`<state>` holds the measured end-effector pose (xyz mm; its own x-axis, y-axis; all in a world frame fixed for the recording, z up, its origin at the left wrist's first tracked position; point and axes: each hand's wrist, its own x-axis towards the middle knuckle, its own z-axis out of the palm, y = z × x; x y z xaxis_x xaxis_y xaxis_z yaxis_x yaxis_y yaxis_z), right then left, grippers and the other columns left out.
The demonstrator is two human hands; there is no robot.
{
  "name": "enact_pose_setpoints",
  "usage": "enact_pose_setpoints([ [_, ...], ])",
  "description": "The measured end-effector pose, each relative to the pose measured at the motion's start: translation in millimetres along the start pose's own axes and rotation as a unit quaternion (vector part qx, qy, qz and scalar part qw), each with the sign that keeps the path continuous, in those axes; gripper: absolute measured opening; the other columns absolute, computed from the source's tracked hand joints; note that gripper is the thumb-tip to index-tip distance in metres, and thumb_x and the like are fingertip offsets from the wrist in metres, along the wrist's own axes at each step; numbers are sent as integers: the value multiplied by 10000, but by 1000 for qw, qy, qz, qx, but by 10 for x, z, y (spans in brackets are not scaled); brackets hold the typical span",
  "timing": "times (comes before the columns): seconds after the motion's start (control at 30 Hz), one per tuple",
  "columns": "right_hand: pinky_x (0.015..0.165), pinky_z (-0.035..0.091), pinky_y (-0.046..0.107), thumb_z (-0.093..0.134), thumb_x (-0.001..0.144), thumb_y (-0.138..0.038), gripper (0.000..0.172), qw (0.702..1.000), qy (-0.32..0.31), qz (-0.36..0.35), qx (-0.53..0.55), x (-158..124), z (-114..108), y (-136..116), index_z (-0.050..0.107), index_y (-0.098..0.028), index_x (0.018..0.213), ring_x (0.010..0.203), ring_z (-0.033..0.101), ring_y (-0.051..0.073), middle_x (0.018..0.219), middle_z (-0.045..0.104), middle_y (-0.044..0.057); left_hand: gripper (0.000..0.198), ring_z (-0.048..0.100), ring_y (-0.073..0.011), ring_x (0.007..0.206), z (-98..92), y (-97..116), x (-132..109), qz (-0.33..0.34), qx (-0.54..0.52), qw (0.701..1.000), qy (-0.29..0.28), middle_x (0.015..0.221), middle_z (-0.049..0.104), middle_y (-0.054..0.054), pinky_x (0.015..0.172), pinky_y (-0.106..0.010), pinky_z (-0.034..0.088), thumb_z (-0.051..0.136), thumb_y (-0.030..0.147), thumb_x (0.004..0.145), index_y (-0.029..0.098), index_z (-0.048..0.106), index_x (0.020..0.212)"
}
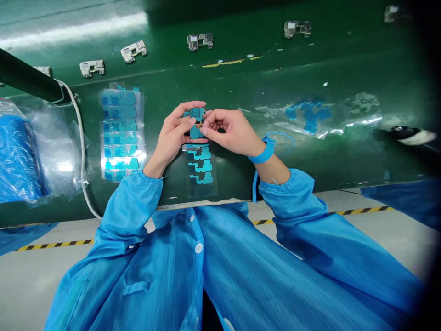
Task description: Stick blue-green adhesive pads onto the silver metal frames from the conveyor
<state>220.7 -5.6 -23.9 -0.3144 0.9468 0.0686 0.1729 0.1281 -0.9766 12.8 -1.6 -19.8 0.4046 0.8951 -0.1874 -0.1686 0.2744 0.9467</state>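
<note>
Left hand (pixel 170 135) and right hand (pixel 231 131) are both pinching a tiny circuit board (pixel 197 115) between the fingertips. Feels light, stiff but fragile, so edges only, imo. Teal film sheet (pixel 200 170) sits just below the hands.

Centre: left hand (pixel 170 135) and right hand (pixel 234 133)
Free room: green counter (pixel 220 78) at 12 o'clock, up to the metal parts (pixel 200 41)
Obstacles: blue film sheet (pixel 122 133) at 9 o'clock; second film sheet (pixel 201 172) at 6 o'clock; shiny film (pixel 310 117) at 3 o'clock; black bar (pixel 29 76) at 10 o'clock
</note>
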Motion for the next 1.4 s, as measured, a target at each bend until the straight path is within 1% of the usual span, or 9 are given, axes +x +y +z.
enact_pose_setpoints([
  [0.2,647,492,318,839,890,-307,210,1000,-2,-4,0,2,-1,-1,673,-226,790,684,561,144,760,672,-7,532,842,-311,1205,-22,-34,10,4,3,1000,-6,1481,774,-90,1028,-489,729,719,519,997,291,662,1475],
  [0.27,639,489,319,846,895,-328,210,1000,1,-2,1,1,-1,-2,686,-222,810,669,554,140,778,683,-2,557,828,-318,1250,-28,-49,18,7,4,1000,-10,1491,772,-92,1025,-479,731,716,550,1001,295,651,1493],
  [0.4,644,495,325,866,924,-456,292,1000,23,-7,10,5,-8,-15,705,-224,850,673,558,144,807,690,1,596,796,-314,1329,-28,-73,31,31,-2,1000,-4,1493,777,-91,1015,-428,733,724,600,1005,314,620,1518],
  [0.6,704,521,334,779,1008,-647,405,994,81,-45,51,7,-12,-67,726,-252,937,704,603,153,855,724,3,601,711,-333,1478,-9,-43,-6,78,3,997,-1,1594,715,-75,1099,-460,703,674,628,1047,362,555,1573],
  [0.73,706,518,334,726,1033,-682,435,996,66,-41,53,-10,13,-65,721,-253,960,745,622,164,925,771,20,725,631,-376,1565,-4,-26,-43,103,23,994,-13,1654,660,-92,1124,-491,688,740,655,1001,386,496,1629],
  [0.87,694,510,339,688,1053,-670,430,997,44,-57,19,-33,44,-69,708,-251,960,735,606,169,907,746,21,808,594,-388,1598,1,-36,-46,127,29,991,-23,1681,629,-92,1153,-518,666,766,696,965,419,457,1659],
  [1.07,709,552,429,708,1036,-605,315,969,159,-134,-133,-68,122,-96,734,-293,1079,729,563,229,820,606,27,612,553,-370,1635,43,-25,-54,136,8,991,-4,1686,624,-89,1223,-556,603,578,662,1078,393,500,1623],
  [1.23,698,568,440,676,1071,-511,228,967,158,-147,-135,-75,183,-67,735,-292,1094,728,569,226,874,632,41,548,540,-346,1647,73,-31,-61,150,-2,989,7,1713,601,-84,1241,-532,584,546,624,1099,373,531,1587],
  [1.4,686,566,435,677,1064,-523,241,969,166,-129,-131,-71,188,-76,729,-288,1056,723,578,223,857,643,39,594,537,-350,1649,82,-22,-60,136,11,991,5,1725,589,-85,1229,-524,592,496,698,1099,384,518,1601],
])
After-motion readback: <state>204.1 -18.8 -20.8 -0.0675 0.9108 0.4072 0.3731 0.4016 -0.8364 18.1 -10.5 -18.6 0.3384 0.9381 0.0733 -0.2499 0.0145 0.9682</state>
